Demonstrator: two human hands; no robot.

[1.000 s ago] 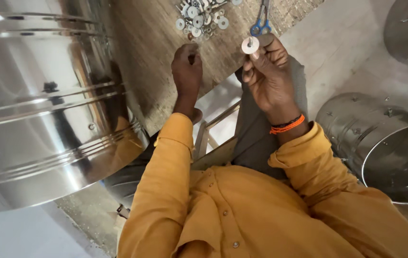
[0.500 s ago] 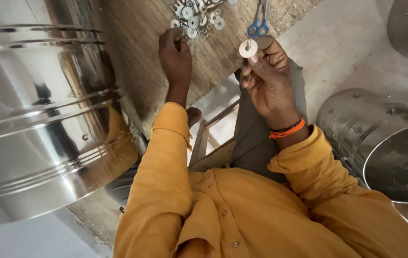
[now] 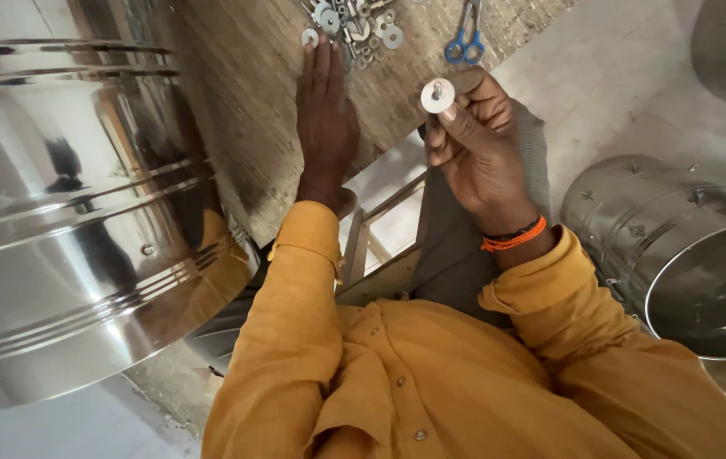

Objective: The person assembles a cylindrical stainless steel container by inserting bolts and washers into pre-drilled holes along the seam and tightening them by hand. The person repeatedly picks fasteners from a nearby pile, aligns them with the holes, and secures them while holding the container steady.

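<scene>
Left hand (image 3: pixel 326 119): flat, fingers extended, grasping nothing, fingertips touching a loose round steel washer (image 3: pixel 309 36) at the pile of washers and bolts (image 3: pixel 354 21), twelve o'clock. Right hand (image 3: pixel 475 144): pinching a flat silver washer on a short bolt (image 3: pixel 437 94), one o'clock. Blue-handled scissors (image 3: pixel 465 38) just beyond. Large polished steel drum (image 3: pixel 65 221), nine o'clock.

The shirt (image 3: pixel 431 382) is mustard yellow, with small matching buttons. An orange band (image 3: pixel 513 237) with a dark edge circles the right wrist. The washer (image 3: pixel 437 95) is pale silver, like the washers (image 3: pixel 354 19) heaped on the brown, finely woven mat (image 3: pixel 244 110). The scissors (image 3: pixel 465 38) have blue handles. Both drums (image 3: pixel 65 229) (image 3: pixel 677 246) are shiny silver steel, the larger ribbed with bright bands and mirroring yellow. The trousers (image 3: pixel 456 238) are grey.
</scene>
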